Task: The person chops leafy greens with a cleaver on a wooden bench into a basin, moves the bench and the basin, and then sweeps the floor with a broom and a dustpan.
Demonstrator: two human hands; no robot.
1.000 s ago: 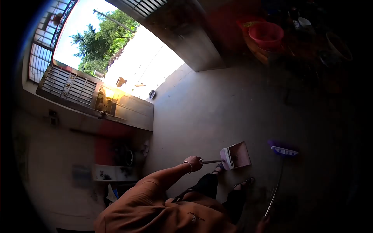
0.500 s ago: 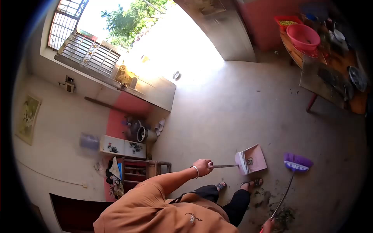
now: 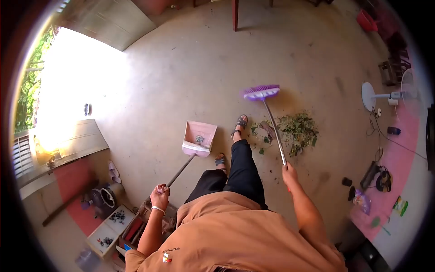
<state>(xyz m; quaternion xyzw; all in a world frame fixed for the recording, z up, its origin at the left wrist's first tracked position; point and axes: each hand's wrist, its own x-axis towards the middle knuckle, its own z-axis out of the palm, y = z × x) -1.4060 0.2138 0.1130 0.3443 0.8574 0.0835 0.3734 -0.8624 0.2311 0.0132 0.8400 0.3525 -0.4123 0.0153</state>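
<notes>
At the far left an open doorway (image 3: 68, 77) floods the smooth grey concrete floor (image 3: 190, 59) with glare; below it, against the wall, stand a round dark metal pot (image 3: 108, 197) and a shallow white box (image 3: 111, 224) with dark patterned panels; what lies in either cannot be told. The left hand (image 3: 160, 197) is clenched, its fingers (image 3: 159, 189) wrapped round the end of a thin metal handle; the handle runs up and right to a pink plastic dustpan (image 3: 199, 137), flat and roughly square with a pale ribbed comb edge, resting on the floor just left of two sandalled feet; inside the pan sits one small dark scrap. Right of the feet, the right hand (image 3: 289, 172) grips the slim metal shaft of a broom (image 3: 263, 93); its purple bristled head rests on the floor above the feet. Just beside the shaft lies a loose, ragged heap of green leaves and brown litter (image 3: 297, 129). Further right a white fan (image 3: 378, 96) with a round base stands on the floor; beyond it runs a pink painted strip with small scattered items.
</notes>
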